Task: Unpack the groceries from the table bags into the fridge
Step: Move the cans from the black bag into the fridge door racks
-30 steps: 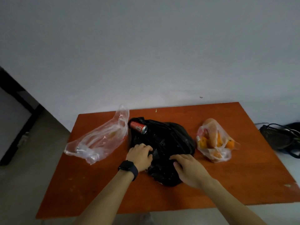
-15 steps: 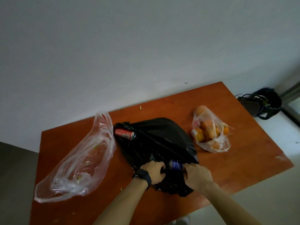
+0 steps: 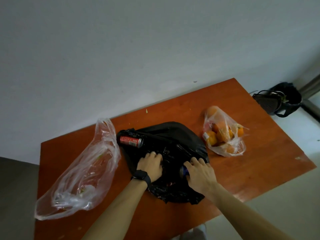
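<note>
black bag (image 3: 173, 134) under both hands; left hand (image 3: 150, 166) clutches its plastic, right hand (image 3: 201, 174) grips blue can (image 3: 183, 171).

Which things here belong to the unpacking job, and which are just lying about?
Job: black bag, red can, blue can under the right hand, bag of oranges, near-empty clear bag.
Lying about: dark bag beside the table, wristwatch.
</note>
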`<state>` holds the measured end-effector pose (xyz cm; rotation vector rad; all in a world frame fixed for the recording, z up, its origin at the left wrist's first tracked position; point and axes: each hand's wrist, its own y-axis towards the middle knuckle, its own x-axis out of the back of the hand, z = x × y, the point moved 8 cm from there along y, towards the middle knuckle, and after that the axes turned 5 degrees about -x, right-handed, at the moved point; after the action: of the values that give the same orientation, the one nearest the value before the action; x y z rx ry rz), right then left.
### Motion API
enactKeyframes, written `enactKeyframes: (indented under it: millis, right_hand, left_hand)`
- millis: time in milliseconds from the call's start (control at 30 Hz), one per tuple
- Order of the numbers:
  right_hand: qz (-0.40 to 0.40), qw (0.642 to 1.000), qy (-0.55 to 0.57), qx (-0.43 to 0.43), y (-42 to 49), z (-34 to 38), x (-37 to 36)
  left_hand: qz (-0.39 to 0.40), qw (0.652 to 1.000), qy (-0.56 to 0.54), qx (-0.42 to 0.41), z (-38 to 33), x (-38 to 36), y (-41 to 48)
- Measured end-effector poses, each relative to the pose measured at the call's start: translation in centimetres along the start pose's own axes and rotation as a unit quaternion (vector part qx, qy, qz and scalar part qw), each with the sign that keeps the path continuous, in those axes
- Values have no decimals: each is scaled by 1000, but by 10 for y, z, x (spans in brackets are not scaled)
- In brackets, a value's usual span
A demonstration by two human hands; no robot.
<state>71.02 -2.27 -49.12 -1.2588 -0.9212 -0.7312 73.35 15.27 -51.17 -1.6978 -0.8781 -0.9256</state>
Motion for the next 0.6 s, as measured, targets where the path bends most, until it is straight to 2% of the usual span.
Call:
enactKeyframes:
  millis: [100,233,600]
  right_hand:
    - [80,994,-70,-5,15,7,-7]
    - [128,983,-131,-9,33,10,-14]
    - [122,987,-100,-10,48,1,-26]
  left_hand:
    - [-30,997,63,35,40,23,11]
    - [-45,988,138,43,77,40,29]
    - [7,965,263,2,98,34,84]
